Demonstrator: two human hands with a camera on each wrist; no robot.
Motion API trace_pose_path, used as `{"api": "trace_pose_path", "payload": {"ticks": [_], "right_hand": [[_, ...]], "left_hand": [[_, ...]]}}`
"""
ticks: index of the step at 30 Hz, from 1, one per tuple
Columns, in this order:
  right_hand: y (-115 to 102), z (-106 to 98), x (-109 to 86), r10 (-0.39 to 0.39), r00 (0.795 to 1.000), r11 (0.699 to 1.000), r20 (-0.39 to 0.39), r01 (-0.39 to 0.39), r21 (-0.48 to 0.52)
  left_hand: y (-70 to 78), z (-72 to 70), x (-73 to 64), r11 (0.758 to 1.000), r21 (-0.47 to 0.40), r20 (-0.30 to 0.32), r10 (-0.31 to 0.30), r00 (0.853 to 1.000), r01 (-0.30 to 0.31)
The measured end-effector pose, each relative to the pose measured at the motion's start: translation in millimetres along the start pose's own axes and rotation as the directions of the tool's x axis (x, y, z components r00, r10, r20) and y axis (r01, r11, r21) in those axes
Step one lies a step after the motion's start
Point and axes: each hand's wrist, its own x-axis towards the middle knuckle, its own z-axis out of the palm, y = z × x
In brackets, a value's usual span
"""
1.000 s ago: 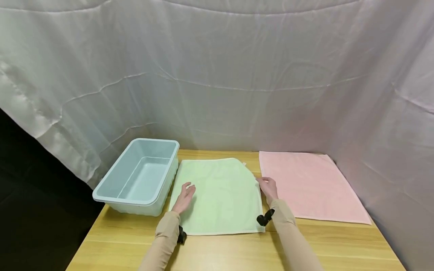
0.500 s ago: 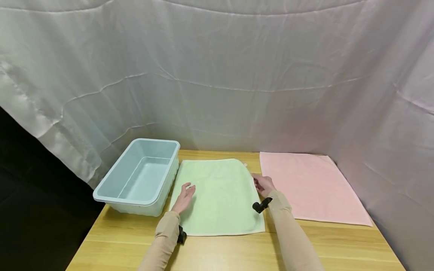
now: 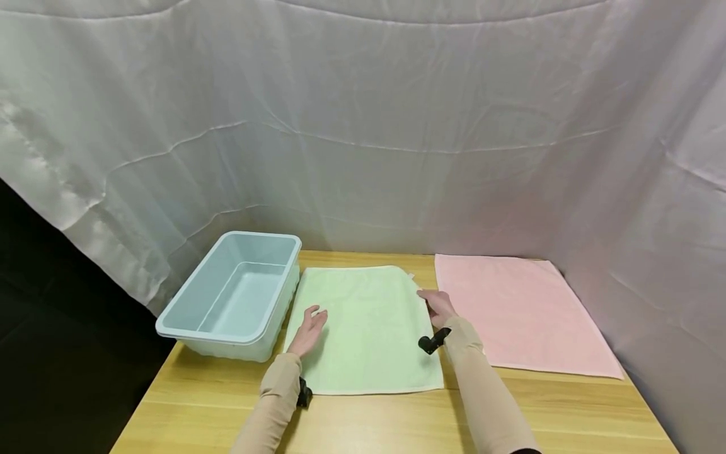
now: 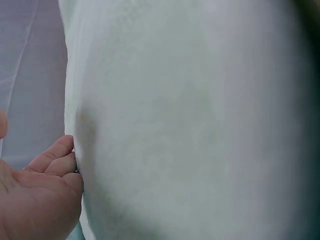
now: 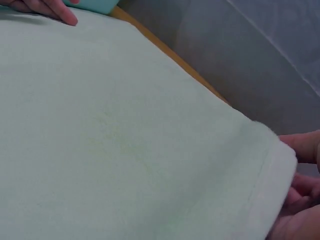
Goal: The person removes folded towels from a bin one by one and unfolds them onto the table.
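Observation:
A pale green towel (image 3: 368, 334) lies flat on the table, its far right corner turned under or rounded off. My left hand (image 3: 308, 333) is over the towel's left part, fingers loosely bent and holding nothing. In the left wrist view the left hand's fingers (image 4: 60, 159) appear against the green cloth. At the towel's right edge, my right hand (image 3: 438, 307) holds the border. The right wrist view shows that border (image 5: 280, 165) raised, with the right hand's fingers (image 5: 302, 147) partly hidden behind it.
An open light blue plastic tub (image 3: 249, 350) stands left of the green towel. A pink towel (image 3: 522, 315) is spread flat at the right. The wooden table (image 3: 374, 422) ends at a grey curtain (image 3: 363, 189) behind.
My right hand has shifted slightly left and farther up along the green towel's right edge, bringing that edge a little inward. The left hand has stayed in place.

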Motion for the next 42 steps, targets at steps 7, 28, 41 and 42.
{"api": "trace_pose_path", "payload": {"ticks": [7,28,41,42], "right_hand": [[-11.4,2.9,-6.1,-0.224,0.968,0.974,0.116,0.224,0.012],[24.9,1.3,-38.1,-0.382,0.922,0.792,-0.063,0.292,-0.535],[50.3,2.7,-59.7,-0.443,0.891,0.729,0.095,0.42,-0.54],[50.8,1.6,-60.1,-0.447,0.888,0.72,0.105,0.427,-0.546]], "left_hand": [[0.2,0.5,-0.6,1.0,0.009,-0.005,-0.009,1.0,0.009],[-0.9,-2.0,-0.3,1.0,0.017,0.004,-0.018,1.0,0.018],[1.0,-1.6,0.9,1.0,0.01,0.024,-0.002,1.0,0.002],[1.2,-1.3,1.2,1.0,0.007,0.028,-0.001,1.0,0.001]]}}
